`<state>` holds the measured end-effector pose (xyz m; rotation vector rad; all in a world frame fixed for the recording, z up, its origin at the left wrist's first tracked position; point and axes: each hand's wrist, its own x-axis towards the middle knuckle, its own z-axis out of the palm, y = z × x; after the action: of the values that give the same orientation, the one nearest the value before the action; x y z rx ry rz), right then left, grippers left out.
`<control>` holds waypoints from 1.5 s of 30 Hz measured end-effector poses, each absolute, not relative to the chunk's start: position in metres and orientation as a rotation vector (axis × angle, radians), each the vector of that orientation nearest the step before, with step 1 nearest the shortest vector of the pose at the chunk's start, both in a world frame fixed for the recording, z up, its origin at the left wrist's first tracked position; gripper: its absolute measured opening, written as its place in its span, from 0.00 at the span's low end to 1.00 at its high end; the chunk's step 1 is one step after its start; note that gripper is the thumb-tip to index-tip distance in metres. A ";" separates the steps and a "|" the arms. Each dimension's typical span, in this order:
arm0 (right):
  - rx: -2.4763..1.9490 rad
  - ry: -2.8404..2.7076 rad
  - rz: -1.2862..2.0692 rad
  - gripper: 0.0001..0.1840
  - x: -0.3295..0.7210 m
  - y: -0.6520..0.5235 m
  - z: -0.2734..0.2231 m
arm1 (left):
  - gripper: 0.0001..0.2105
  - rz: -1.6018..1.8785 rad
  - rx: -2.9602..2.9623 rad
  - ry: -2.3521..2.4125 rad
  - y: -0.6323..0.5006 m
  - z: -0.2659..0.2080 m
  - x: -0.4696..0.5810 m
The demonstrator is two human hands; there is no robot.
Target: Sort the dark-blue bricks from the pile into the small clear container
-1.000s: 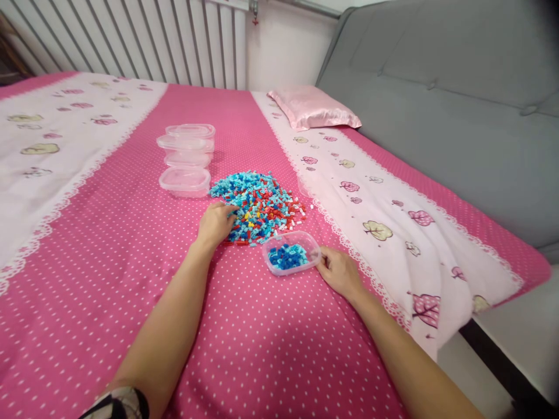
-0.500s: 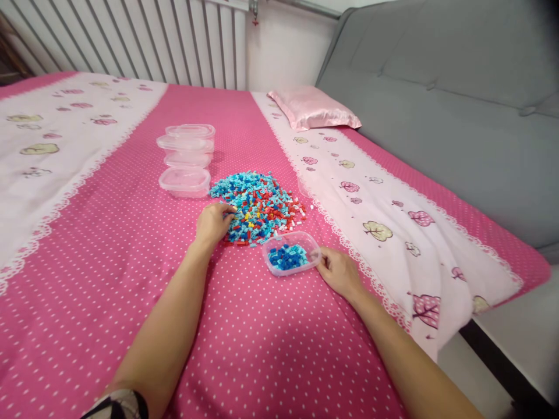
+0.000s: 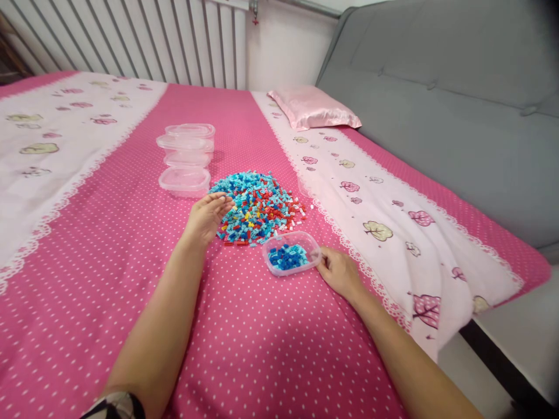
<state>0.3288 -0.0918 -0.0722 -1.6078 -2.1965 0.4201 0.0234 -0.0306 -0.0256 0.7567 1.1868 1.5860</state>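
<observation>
A heap of small building bricks [image 3: 257, 203] lies on the bed, mostly light blue and dark blue, with red, yellow and white ones among them. At the heap's left edge, raised a little, is my left hand [image 3: 205, 218], its palm turned partly up and its fingers curled together; what they hold, if anything, is too small to make out. My right hand [image 3: 339, 271] pinches the right end of a clear plastic container [image 3: 269, 266] just in front of the heap. Inside the container are dark blue and light blue bricks [image 3: 288, 256].
Several clear plastic containers [image 3: 184, 179] stand in a row behind and left of the heap. A pink pillow [image 3: 312, 108] lies farther back on the dotted bedspread [image 3: 257, 337]. The grey sofa back [image 3: 454, 87] borders the right side, and a radiator [image 3: 183, 43] stands at the far end.
My left hand has lifted off the heap's left edge and turned its palm upward. My right hand and the container it grips have stayed in place.
</observation>
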 end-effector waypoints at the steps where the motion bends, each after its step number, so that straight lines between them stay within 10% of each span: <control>1: -1.612 -2.197 0.419 0.11 0.329 -0.092 -0.072 | 0.06 1.577 0.647 1.142 -0.031 -0.023 0.024; 22: -1.622 -2.187 0.419 0.10 0.329 -0.092 -0.074 | 0.19 0.577 1.900 2.222 -0.028 -0.048 0.035; 45: -1.601 -2.188 0.424 0.09 0.329 -0.092 -0.074 | 0.12 0.692 1.927 2.124 -0.029 -0.047 0.039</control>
<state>0.3285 -0.0920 -0.0742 -1.6008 -2.1877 0.4235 0.0388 -0.0294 -0.0471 1.9268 2.1241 0.6925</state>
